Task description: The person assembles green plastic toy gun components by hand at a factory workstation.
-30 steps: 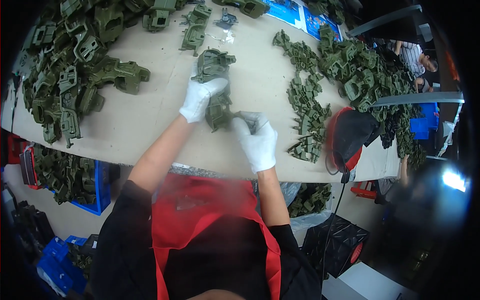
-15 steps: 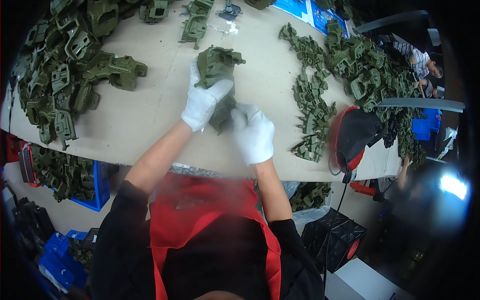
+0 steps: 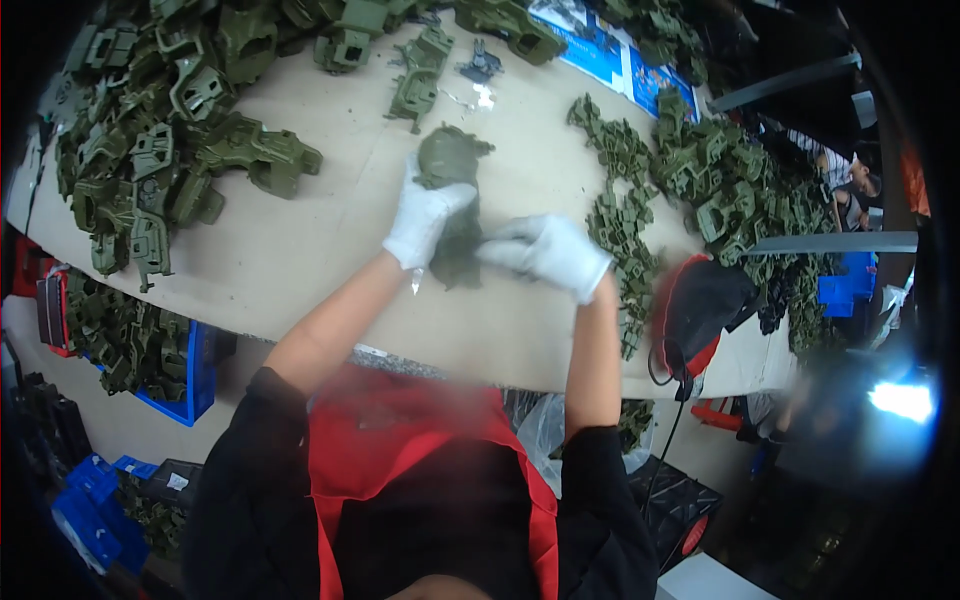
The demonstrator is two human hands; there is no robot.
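In my left hand (image 3: 428,215), which wears a white glove, is an olive-green moulded plastic part (image 3: 452,160), held up over the table and blurred by motion. Its lower end hangs below my thumb, towards me. My right hand (image 3: 555,255), also gloved in white, is just right of that lower end. Its fingers point left and are pressed together as in a pinch; whether they grip something small or touch the part cannot be made out. Beyond the held part lie another green part (image 3: 420,80) and a small dark grey piece (image 3: 481,63).
Green parts are heaped at the left (image 3: 200,90) and far right (image 3: 715,165) of the table (image 3: 340,250). Smaller green pieces (image 3: 622,225) lie in a strip on the right. A black and red bag-like object (image 3: 705,305) with a cord sits at the right edge. Below left is a blue crate (image 3: 200,375).
My right hand has moved to the right, turning so its fingers point left. My left hand still holds the green part. The whole view has shifted slightly.
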